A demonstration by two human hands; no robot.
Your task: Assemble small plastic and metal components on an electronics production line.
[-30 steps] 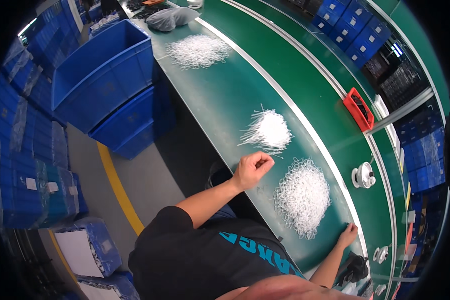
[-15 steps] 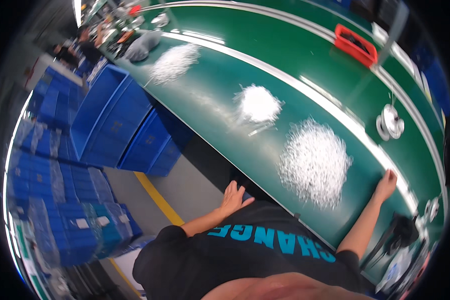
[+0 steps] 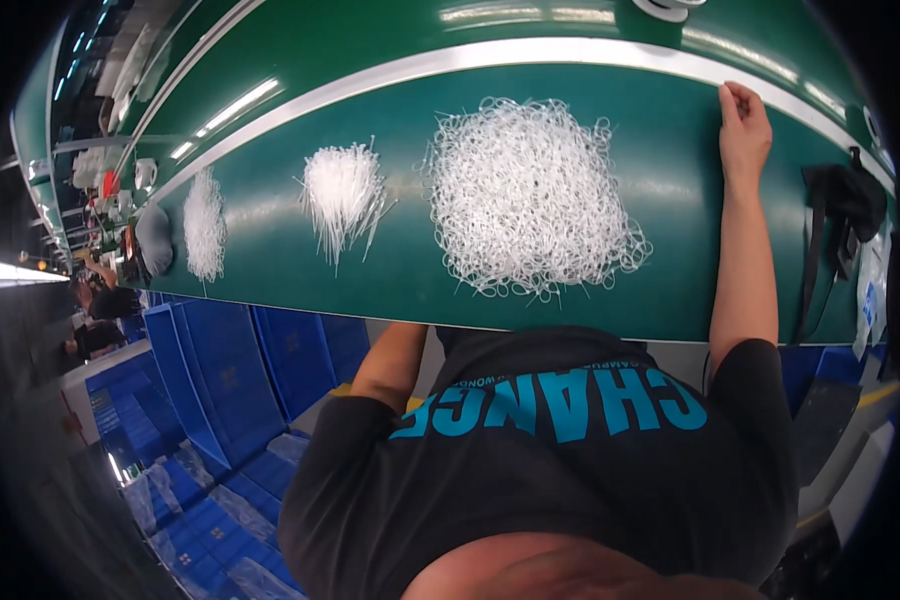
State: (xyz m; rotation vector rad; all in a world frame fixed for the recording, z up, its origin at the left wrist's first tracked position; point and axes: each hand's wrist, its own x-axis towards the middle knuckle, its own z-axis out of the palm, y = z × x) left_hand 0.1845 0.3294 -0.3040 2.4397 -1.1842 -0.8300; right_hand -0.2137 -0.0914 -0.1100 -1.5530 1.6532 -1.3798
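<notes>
My right hand [image 3: 745, 130] is at the white rail [image 3: 580, 52] along the far side of the green worktable [image 3: 685, 285]. Its fingers are curled together; whatever they may hold is hidden. Left of that forearm lies a broad pile of looped white cable ties [image 3: 530, 200]. Farther left is a smaller bundle of straight white cable ties [image 3: 343, 190], then another white pile [image 3: 205, 228], its pieces too small to make out. My left forearm [image 3: 393, 362] reaches the table's near edge, and the hand is out of sight below it.
Blue bins [image 3: 225, 375] stand left below the table edge, near wrapped blue crates [image 3: 205, 540]. A black bag with straps [image 3: 845, 205] and a clear plastic bag [image 3: 872, 300] lie at the right end. Another person [image 3: 105, 300] sits far left.
My view has swung right, bringing the piles square in front. My left hand, seen before by the table edge, has gone below it. My right hand remains near the rail.
</notes>
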